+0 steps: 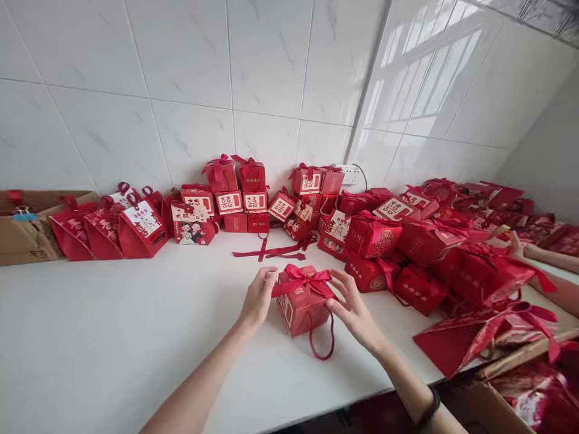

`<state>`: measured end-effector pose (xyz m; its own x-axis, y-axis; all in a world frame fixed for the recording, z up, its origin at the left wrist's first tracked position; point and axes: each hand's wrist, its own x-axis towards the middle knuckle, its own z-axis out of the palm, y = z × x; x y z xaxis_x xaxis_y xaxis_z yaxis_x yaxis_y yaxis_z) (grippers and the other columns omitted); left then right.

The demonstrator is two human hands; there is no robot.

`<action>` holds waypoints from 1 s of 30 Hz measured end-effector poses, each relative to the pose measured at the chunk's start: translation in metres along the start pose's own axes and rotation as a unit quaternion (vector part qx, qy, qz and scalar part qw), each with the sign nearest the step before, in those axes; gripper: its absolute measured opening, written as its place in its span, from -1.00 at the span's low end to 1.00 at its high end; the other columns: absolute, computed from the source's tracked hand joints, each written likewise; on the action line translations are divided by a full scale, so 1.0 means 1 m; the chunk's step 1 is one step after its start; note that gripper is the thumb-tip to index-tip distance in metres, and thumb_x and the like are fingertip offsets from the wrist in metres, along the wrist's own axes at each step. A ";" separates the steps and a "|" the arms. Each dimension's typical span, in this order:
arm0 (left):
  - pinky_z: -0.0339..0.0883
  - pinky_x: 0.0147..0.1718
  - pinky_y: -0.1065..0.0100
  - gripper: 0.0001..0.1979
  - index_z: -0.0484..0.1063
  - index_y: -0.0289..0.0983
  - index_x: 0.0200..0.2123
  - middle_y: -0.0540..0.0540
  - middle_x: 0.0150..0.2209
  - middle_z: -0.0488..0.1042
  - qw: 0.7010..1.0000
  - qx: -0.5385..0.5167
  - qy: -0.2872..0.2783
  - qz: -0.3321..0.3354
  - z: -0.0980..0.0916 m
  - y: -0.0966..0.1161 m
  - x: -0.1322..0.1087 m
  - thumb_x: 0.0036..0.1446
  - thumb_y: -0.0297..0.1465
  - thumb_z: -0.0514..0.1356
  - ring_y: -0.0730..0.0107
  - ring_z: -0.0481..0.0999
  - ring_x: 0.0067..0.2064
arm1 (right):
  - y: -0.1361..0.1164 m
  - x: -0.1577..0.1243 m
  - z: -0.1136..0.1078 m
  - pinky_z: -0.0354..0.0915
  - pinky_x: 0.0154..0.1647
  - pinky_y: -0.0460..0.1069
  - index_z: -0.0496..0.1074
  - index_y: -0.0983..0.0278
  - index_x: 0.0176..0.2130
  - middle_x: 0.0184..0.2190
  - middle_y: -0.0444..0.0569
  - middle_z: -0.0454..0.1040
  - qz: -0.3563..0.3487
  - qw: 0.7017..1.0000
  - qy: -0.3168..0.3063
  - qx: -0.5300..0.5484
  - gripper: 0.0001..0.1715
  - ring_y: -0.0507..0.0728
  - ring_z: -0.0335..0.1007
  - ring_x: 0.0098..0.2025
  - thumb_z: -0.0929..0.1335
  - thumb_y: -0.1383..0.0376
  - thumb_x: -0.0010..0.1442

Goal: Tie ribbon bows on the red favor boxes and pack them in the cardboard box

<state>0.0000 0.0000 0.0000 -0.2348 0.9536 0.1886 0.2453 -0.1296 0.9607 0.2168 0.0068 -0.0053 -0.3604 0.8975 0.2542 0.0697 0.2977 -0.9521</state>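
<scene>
A red gift box (298, 316) stands on the white table in front of me, with a shiny red ribbon bow (307, 279) tied on its top. My left hand (259, 296) is at the box's left side, its thumb and fingers closed on a ribbon end. On the other side, my right hand (355, 308) curls its thumb and fingers round the right part of the bow, close to the box's edge. A dark red cord handle (323, 357) hangs in a loop down the front. Loose red ribbon strips (275, 251) lie behind the box.
Several finished-looking red boxes (226, 202) are stacked along the tiled wall. A large heap of red boxes (420, 241) covers the right side. Bag-shaped boxes (140, 226) and a cardboard carton (27, 238) stand at left. Another person's hand (516, 247) shows at far right.
</scene>
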 end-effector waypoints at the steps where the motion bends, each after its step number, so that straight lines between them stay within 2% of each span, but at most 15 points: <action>1: 0.21 -0.05 0.15 -0.51 0.32 -0.24 -0.16 -0.14 -0.17 0.41 1.000 -0.004 -0.011 -0.003 -0.001 0.002 0.000 0.07 0.00 -0.06 0.17 0.39 -0.10 | 0.004 0.000 0.000 0.04 0.23 0.26 0.00 0.05 0.12 0.31 0.10 -0.13 0.001 1.000 -0.004 0.017 -0.21 0.26 -0.18 0.34 0.38 -0.10 0.05; 5: 0.24 -0.05 0.13 -0.50 0.30 -0.24 -0.20 -0.12 -0.19 0.45 0.997 -0.045 -0.069 -0.009 -0.003 0.007 -0.001 0.04 0.06 -0.01 0.15 0.44 -0.12 | 0.013 0.003 0.000 0.06 0.23 0.24 -0.11 0.03 0.21 0.31 0.11 -0.12 -0.010 0.998 -0.045 0.045 -0.02 0.27 -0.18 0.35 0.44 -0.02 0.00; 9: 0.28 -0.03 0.15 -0.55 0.28 -0.25 -0.16 -0.16 -0.06 0.41 0.984 -0.121 -0.129 0.002 0.004 0.012 0.000 0.00 -0.05 0.15 0.12 0.42 -0.01 | 0.008 0.007 -0.006 0.08 0.22 0.24 -0.27 0.03 0.29 0.28 0.12 -0.04 -0.025 0.993 -0.111 0.008 0.14 0.26 0.13 0.22 0.47 0.13 -0.01; 11: 0.29 -0.03 0.16 -0.58 0.26 -0.25 -0.14 -0.18 -0.01 0.38 0.977 -0.150 -0.153 0.002 0.010 0.014 0.003 -0.01 -0.15 0.21 0.12 0.39 0.05 | 0.005 0.012 -0.010 0.14 0.18 0.24 -0.31 0.03 0.30 0.26 0.13 0.00 -0.028 0.993 -0.115 -0.011 0.19 0.25 0.24 0.15 0.47 0.19 -0.03; 14: 0.28 0.02 0.14 -0.57 0.21 -0.23 -0.12 -0.19 0.03 0.33 0.974 -0.166 -0.153 0.006 0.020 0.017 0.013 -0.06 -0.25 0.25 0.14 0.37 0.08 | 0.006 0.024 -0.016 0.17 0.16 0.23 -0.24 0.03 0.30 0.28 0.12 -0.05 -0.068 0.994 -0.074 -0.040 0.20 0.27 0.14 0.22 0.49 0.23 -0.08; 18: 0.16 0.16 0.12 -0.46 0.19 -0.21 -0.05 -0.21 0.14 0.25 0.975 -0.159 -0.140 0.072 0.038 0.016 0.036 -0.13 -0.34 0.27 0.11 0.24 0.20 | 0.013 0.049 -0.027 0.17 0.18 0.19 -0.18 0.09 0.30 0.32 0.13 -0.14 -0.106 0.992 -0.035 -0.064 0.22 0.29 -0.09 0.32 0.51 0.28 -0.14; 22: 0.05 0.24 0.11 -0.33 0.13 -0.24 0.12 -0.24 0.24 0.16 0.972 -0.173 -0.125 0.096 0.057 0.004 0.047 -0.07 -0.25 0.25 0.08 0.08 0.29 | 0.025 0.063 -0.035 0.17 0.18 0.17 -0.15 0.13 0.30 0.31 0.14 -0.12 -0.100 0.994 0.010 -0.038 0.20 0.28 -0.11 0.33 0.49 0.33 -0.16; 24: 0.05 0.24 0.11 -0.29 0.07 -0.25 0.19 -0.23 0.26 0.13 0.970 -0.188 -0.130 0.087 0.064 -0.002 0.044 0.00 -0.20 0.21 0.08 0.09 0.29 | 0.029 0.061 -0.037 0.19 0.16 0.17 -0.16 0.10 0.29 0.32 0.12 -0.16 -0.090 0.996 0.011 -0.016 0.17 0.26 -0.14 0.33 0.48 0.31 -0.13; 27: 0.07 0.24 0.14 -0.29 0.03 -0.25 0.23 -0.21 0.27 0.12 0.969 -0.183 -0.140 0.090 0.067 -0.008 0.035 0.07 -0.18 0.18 0.09 0.09 0.29 | 0.031 0.052 -0.040 0.04 0.24 0.21 -0.19 0.09 0.29 0.33 0.11 -0.18 -0.093 0.996 -0.014 -0.007 0.20 0.26 -0.17 0.34 0.51 0.23 -0.13; 29: 0.09 0.23 0.15 -0.30 0.03 -0.24 0.24 -0.19 0.28 0.11 0.970 -0.171 -0.135 0.103 0.068 -0.010 0.030 0.09 -0.17 0.17 0.09 0.07 0.30 | 0.028 0.045 -0.042 -0.02 0.27 0.23 -0.17 0.11 0.28 0.32 0.12 -0.14 -0.090 0.995 -0.041 0.017 0.16 0.27 -0.16 0.34 0.50 0.08 -0.10; 30: 0.08 0.24 0.16 -0.30 0.02 -0.24 0.25 -0.19 0.28 0.09 0.971 -0.164 -0.134 0.110 0.067 -0.011 0.029 0.09 -0.17 0.16 0.09 0.06 0.30 | 0.026 0.043 -0.042 0.02 0.25 0.24 -0.13 0.12 0.26 0.32 0.13 -0.12 -0.081 0.995 -0.046 0.039 0.08 0.27 -0.15 0.34 0.45 -0.01 -0.05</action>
<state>0.0540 0.0470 -0.0192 0.0525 0.9238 0.3793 -0.0610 -0.3762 0.9245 0.2424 0.0667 -0.0119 -0.4451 0.8051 0.3922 -0.0668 0.4069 -0.9110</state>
